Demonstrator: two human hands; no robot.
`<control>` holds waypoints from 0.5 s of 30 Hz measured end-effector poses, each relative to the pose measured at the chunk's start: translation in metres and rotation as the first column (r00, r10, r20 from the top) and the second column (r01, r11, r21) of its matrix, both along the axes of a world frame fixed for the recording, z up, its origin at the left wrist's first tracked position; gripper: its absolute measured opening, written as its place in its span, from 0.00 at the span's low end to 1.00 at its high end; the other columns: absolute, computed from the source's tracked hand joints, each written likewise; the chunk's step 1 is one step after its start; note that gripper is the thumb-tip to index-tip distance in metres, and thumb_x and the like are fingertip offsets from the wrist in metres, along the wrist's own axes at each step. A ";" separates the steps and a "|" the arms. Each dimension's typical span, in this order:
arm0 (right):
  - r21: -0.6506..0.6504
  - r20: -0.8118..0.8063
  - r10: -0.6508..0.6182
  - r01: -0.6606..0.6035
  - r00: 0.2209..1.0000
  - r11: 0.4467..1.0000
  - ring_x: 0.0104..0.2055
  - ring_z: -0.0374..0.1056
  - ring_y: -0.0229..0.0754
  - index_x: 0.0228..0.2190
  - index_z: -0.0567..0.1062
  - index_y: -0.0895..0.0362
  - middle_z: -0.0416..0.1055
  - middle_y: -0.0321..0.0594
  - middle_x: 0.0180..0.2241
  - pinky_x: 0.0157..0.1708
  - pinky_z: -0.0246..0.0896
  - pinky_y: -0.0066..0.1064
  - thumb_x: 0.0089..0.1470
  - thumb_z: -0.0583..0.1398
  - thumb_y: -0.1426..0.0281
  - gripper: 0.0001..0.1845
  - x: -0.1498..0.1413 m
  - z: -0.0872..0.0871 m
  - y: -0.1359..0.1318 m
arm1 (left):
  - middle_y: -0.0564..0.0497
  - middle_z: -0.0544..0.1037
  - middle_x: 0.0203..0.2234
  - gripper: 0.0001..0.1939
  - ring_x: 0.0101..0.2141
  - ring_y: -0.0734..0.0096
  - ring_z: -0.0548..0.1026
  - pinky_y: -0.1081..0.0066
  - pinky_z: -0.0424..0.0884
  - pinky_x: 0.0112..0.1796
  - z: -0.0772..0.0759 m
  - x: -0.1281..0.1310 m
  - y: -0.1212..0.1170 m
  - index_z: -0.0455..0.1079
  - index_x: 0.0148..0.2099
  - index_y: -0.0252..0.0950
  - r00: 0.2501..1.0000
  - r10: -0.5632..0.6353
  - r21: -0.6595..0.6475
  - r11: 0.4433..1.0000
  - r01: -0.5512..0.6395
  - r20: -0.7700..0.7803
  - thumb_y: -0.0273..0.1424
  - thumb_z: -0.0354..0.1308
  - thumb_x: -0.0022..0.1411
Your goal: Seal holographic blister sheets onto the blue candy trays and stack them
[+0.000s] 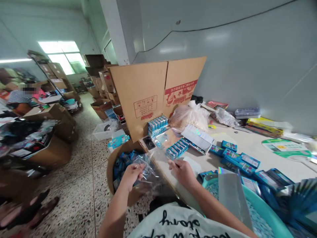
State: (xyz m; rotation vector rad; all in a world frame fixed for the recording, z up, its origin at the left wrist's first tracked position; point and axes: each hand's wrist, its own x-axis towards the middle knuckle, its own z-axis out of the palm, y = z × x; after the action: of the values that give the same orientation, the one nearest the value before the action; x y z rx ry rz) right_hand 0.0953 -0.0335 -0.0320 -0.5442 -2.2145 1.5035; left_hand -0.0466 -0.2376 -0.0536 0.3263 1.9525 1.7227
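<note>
Bright window daylight (60,54), fisheye-warped edges, soft ceiling glare

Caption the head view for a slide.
Left hand and right hand hold a clear plastic bag over a carton of blue packets.

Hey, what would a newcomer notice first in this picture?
Probably the clear plastic bag pinched in the left hand at the table edge, with the right hand close by. Behind it, a large upright cardboard carton with red printing rises from the table. Small blue boxes lie to the right, beyond a turquoise plastic basin.
</note>
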 end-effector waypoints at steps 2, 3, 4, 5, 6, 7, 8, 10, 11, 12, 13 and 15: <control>0.033 -0.025 -0.037 0.038 0.999 0.999 0.21 0.57 0.37 0.15 0.65 0.55 0.60 0.35 0.15 0.22 0.47 0.29 0.57 0.53 0.48 0.29 -0.004 0.001 -0.008 | 0.53 0.65 0.11 0.28 0.15 0.74 0.63 0.72 0.60 0.19 -0.004 -0.007 0.007 0.64 0.17 0.36 0.993 0.083 -0.027 0.996 -0.085 -0.086 0.54 0.65 0.48; 0.019 -0.035 -0.066 0.066 0.997 0.998 0.20 0.56 0.37 0.15 0.63 0.55 0.59 0.34 0.15 0.22 0.47 0.29 0.58 0.52 0.47 0.30 -0.008 0.000 -0.009 | 0.53 0.67 0.12 0.26 0.16 0.72 0.65 0.70 0.62 0.21 -0.004 -0.011 0.011 0.66 0.18 0.36 0.979 0.148 -0.031 0.988 -0.154 -0.142 0.53 0.65 0.49; -0.005 -0.041 -0.106 0.106 0.994 0.994 0.20 0.55 0.37 0.15 0.62 0.55 0.57 0.34 0.15 0.22 0.47 0.29 0.58 0.51 0.46 0.31 -0.011 -0.003 -0.007 | 0.51 0.70 0.16 0.23 0.19 0.69 0.68 0.69 0.65 0.23 -0.003 -0.015 0.013 0.69 0.22 0.36 0.950 0.233 -0.021 0.970 -0.242 -0.208 0.51 0.66 0.49; -0.023 -0.046 -0.158 0.157 0.986 0.987 0.20 0.55 0.37 0.16 0.61 0.54 0.57 0.34 0.15 0.23 0.47 0.29 0.59 0.50 0.45 0.31 -0.015 -0.007 -0.004 | 0.49 0.73 0.21 0.21 0.24 0.66 0.72 0.67 0.69 0.28 -0.001 -0.017 0.015 0.72 0.28 0.36 0.902 0.329 0.007 0.940 -0.341 -0.279 0.50 0.65 0.50; -0.027 -0.049 -0.218 0.217 0.975 0.976 0.21 0.55 0.37 0.16 0.61 0.54 0.57 0.34 0.15 0.23 0.47 0.29 0.59 0.49 0.44 0.32 -0.018 -0.012 0.001 | 0.47 0.76 0.28 0.20 0.30 0.62 0.74 0.64 0.71 0.34 0.003 -0.019 0.016 0.73 0.36 0.36 0.835 0.425 0.054 0.899 -0.435 -0.348 0.48 0.64 0.53; -0.016 -0.048 -0.274 0.273 0.961 0.962 0.21 0.55 0.38 0.16 0.62 0.54 0.58 0.34 0.16 0.23 0.47 0.29 0.58 0.48 0.43 0.32 -0.021 -0.017 0.007 | 0.45 0.76 0.36 0.20 0.38 0.60 0.75 0.62 0.71 0.41 0.008 -0.018 0.015 0.72 0.42 0.37 0.758 0.509 0.112 0.852 -0.511 -0.408 0.47 0.62 0.56; 0.006 -0.046 -0.317 0.318 0.947 0.948 0.22 0.55 0.38 0.17 0.63 0.54 0.59 0.35 0.16 0.24 0.47 0.29 0.58 0.48 0.43 0.32 -0.023 -0.024 0.011 | 0.44 0.75 0.42 0.20 0.44 0.60 0.73 0.61 0.70 0.47 0.013 -0.015 0.015 0.70 0.45 0.37 0.685 0.570 0.173 0.810 -0.560 -0.454 0.46 0.59 0.58; 0.035 -0.030 -0.342 0.343 0.939 0.939 0.23 0.56 0.39 0.18 0.65 0.55 0.60 0.35 0.17 0.24 0.46 0.30 0.57 0.49 0.42 0.32 -0.028 -0.037 0.014 | 0.44 0.74 0.44 0.15 0.47 0.60 0.72 0.60 0.68 0.51 0.022 0.000 0.017 0.70 0.43 0.38 0.626 0.541 0.239 0.830 -0.503 -0.561 0.44 0.56 0.62; 0.010 -0.015 -0.330 0.330 0.944 0.944 0.22 0.56 0.40 0.18 0.66 0.55 0.60 0.35 0.16 0.24 0.46 0.30 0.57 0.49 0.41 0.33 -0.030 -0.043 0.012 | 0.45 0.74 0.42 0.14 0.47 0.60 0.73 0.60 0.68 0.52 0.025 0.011 0.020 0.70 0.41 0.38 0.637 0.452 0.224 0.885 -0.409 -0.624 0.43 0.57 0.62; -0.055 -0.003 -0.300 0.299 0.954 0.953 0.22 0.56 0.40 0.19 0.66 0.55 0.59 0.35 0.16 0.24 0.47 0.31 0.56 0.49 0.40 0.33 -0.033 -0.048 0.007 | 0.44 0.75 0.42 0.14 0.46 0.60 0.73 0.59 0.68 0.52 0.025 0.022 0.025 0.71 0.43 0.38 0.654 0.288 0.157 0.955 -0.253 -0.699 0.42 0.58 0.62; -0.155 -0.004 -0.248 0.244 0.969 0.957 0.21 0.55 0.39 0.19 0.67 0.55 0.59 0.34 0.15 0.23 0.47 0.31 0.55 0.49 0.39 0.33 -0.036 -0.051 -0.001 | 0.43 0.75 0.45 0.18 0.49 0.58 0.73 0.57 0.68 0.53 0.023 0.034 0.032 0.70 0.49 0.38 0.656 0.108 0.058 0.994 -0.097 -0.747 0.42 0.60 0.61; -0.369 -0.064 -0.124 0.092 0.990 0.925 0.20 0.56 0.39 0.21 0.69 0.55 0.60 0.35 0.15 0.23 0.51 0.31 0.52 0.52 0.38 0.33 -0.041 -0.055 -0.017 | 0.38 0.70 0.56 0.37 0.57 0.52 0.68 0.52 0.64 0.57 0.012 0.052 0.046 0.61 0.62 0.37 0.619 -0.153 -0.100 0.988 0.119 -0.770 0.44 0.66 0.55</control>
State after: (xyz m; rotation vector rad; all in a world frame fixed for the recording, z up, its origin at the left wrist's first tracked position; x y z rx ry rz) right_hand 0.0546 -0.0505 -0.0872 -0.6878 -1.8141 1.8533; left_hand 0.0057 -0.1916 -0.0411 1.3773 2.4331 1.5549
